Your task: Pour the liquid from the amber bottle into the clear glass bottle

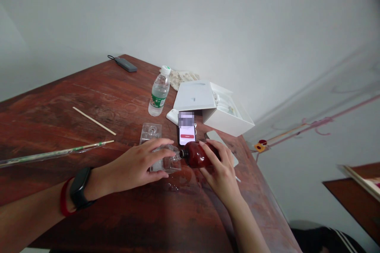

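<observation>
In the head view, a dark red bottle (197, 155) held nearly level on its side, neck pointing left toward a clear square container (166, 164), the two touching or almost so, too close to tell at the neck. Right hand (219, 170) wrapped around the bottle's body, fingers (218, 152) curled closely over it in a firm hold. Left hand (139, 162) over the container, fingers (160, 144) slightly spread and bent down onto its upper side, holding it against the reddish wooden table (74, 102). Black watch (79, 187) and red wristband (63, 197) on the left wrist. Just beyond the hands, a second clear square container (151, 132) and a phone (187, 134) with a blurred patch; farther off, a white box (228, 116), a water bottle (159, 93), a chopstick (94, 120) and a long glass tube (56, 152)
</observation>
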`<state>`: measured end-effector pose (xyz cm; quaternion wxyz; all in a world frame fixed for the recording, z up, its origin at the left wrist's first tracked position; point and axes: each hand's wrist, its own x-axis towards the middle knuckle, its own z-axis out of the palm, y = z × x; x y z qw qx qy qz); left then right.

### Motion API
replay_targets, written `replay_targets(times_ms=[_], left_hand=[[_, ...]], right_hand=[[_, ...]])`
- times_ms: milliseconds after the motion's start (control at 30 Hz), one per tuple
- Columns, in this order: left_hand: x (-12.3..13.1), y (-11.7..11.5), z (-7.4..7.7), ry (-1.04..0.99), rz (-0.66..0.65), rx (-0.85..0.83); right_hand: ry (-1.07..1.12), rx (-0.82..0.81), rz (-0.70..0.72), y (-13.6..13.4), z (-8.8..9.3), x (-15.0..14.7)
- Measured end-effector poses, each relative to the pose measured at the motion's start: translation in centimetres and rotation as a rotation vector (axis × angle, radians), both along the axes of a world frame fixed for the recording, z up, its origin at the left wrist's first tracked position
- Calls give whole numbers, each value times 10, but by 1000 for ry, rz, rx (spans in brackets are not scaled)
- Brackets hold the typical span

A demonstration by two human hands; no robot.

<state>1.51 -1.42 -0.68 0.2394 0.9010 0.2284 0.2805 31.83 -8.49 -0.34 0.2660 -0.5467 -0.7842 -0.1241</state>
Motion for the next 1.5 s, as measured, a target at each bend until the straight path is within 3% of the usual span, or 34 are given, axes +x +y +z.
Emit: replay_targets(times_ms=[1500], left_hand=[[0,2,-4,10,-6,29]], right_hand=[[11,-13,-1,-1,-1,1]])
